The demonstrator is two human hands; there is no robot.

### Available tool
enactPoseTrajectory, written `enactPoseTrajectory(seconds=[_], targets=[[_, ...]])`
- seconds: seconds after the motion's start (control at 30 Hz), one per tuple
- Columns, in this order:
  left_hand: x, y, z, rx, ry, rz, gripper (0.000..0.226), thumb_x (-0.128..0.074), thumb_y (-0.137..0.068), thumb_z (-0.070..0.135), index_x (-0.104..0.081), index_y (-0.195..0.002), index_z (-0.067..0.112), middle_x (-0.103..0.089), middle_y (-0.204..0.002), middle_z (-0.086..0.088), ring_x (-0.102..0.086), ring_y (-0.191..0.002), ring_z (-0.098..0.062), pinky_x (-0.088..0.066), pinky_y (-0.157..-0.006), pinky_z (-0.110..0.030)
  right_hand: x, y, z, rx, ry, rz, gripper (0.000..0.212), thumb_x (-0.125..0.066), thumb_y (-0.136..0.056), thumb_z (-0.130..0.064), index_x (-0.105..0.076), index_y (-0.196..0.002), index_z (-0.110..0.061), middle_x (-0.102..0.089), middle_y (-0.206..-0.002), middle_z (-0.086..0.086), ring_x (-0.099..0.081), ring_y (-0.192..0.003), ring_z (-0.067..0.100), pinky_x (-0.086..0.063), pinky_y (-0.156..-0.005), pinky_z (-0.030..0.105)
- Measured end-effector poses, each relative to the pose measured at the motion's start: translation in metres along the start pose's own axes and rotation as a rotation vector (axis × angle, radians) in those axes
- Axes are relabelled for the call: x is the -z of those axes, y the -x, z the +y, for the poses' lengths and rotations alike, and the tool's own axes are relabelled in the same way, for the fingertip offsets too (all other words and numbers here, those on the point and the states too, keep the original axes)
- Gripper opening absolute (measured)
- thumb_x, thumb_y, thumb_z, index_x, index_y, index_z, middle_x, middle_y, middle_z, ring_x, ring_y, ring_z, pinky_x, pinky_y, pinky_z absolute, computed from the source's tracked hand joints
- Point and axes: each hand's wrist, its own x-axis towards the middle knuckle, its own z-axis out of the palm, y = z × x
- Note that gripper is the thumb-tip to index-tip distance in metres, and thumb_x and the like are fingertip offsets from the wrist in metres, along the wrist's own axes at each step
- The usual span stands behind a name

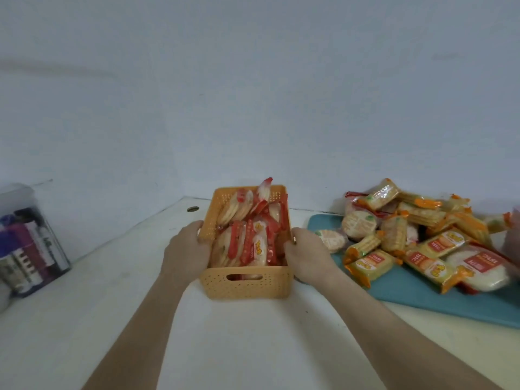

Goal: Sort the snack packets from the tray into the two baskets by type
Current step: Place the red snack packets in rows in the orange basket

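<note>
An orange perforated basket (245, 285) stands on the white table in front of me, packed with red-and-white round cracker packets (247, 235). My left hand (188, 249) grips its left wall, fingers curled over the rim. My right hand (306, 254) grips its right wall. To the right lies a teal tray (422, 296) heaped with orange-and-yellow biscuit packets (422, 249), with some round cracker packets (358, 225) mixed in. Only this one basket is in view.
A clear plastic container (28, 243) holding purple and dark packets sits at the table's left edge. A small round hole (192, 209) marks the tabletop near the wall. The pale wall rises directly behind the basket and tray.
</note>
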Motion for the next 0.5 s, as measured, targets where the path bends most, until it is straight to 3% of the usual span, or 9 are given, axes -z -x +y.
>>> enactPoseTrajectory(seconds=[0.13, 0.27, 0.33, 0.43, 0.5], targets=[[-0.001, 0.026, 0.022, -0.169, 0.052, 0.100, 0.036, -0.036, -0.099, 0.016, -0.055, -0.126, 0.031, -0.070, -0.099, 0.002, -0.064, -0.093, -0.022, -0.048, -0.076, -0.033, 0.031, 0.028, 0.000, 0.108, 0.066, 0.186, 0.017, -0.044, -0.092, -0.019, -0.048, -0.106, -0.012, -0.061, -0.095, 0.004, -0.058, -0.090, 0.029, -0.046, -0.076, 0.039], [-0.019, 0.052, 0.063, -0.281, 0.137, 0.028, 0.038, -0.035, -0.100, 0.015, -0.052, -0.129, 0.033, -0.067, -0.097, 0.008, -0.065, -0.095, -0.021, -0.053, -0.084, -0.041, 0.084, 0.058, 0.012, 0.117, 0.191, 0.287, 0.025, -0.049, -0.089, -0.019, -0.040, -0.112, -0.014, -0.050, -0.089, -0.001, -0.045, -0.080, 0.022, -0.034, -0.068, 0.034], [-0.039, 0.070, 0.085, -0.327, 0.155, -0.024, 0.038, -0.035, -0.099, 0.014, -0.051, -0.127, 0.033, -0.069, -0.098, 0.004, -0.064, -0.094, -0.022, -0.052, -0.082, -0.040, 0.111, 0.076, 0.029, 0.044, 0.281, 0.289, 0.030, -0.049, -0.090, -0.021, -0.037, -0.116, -0.012, -0.054, -0.091, 0.002, -0.051, -0.082, 0.027, -0.033, -0.068, 0.034], [-0.071, 0.099, 0.112, -0.373, 0.134, -0.072, 0.039, -0.036, -0.097, 0.012, -0.047, -0.131, 0.030, -0.068, -0.097, 0.000, -0.062, -0.090, -0.024, -0.047, -0.077, -0.036, 0.137, 0.096, 0.058, -0.095, 0.409, 0.323, 0.057, -0.045, -0.091, -0.024, -0.024, -0.140, -0.007, -0.061, -0.115, 0.013, -0.058, -0.103, 0.036, -0.041, -0.076, 0.037], [-0.088, 0.112, 0.120, -0.385, 0.130, -0.066, 0.046, -0.037, -0.097, 0.012, -0.041, -0.138, 0.030, -0.069, -0.102, -0.006, -0.062, -0.093, -0.029, -0.047, -0.081, -0.037, 0.141, 0.103, 0.072, -0.161, 0.453, 0.314, 0.070, -0.039, -0.092, -0.027, -0.006, -0.152, -0.013, -0.048, -0.141, 0.013, -0.052, -0.121, 0.036, -0.045, -0.095, 0.044]])
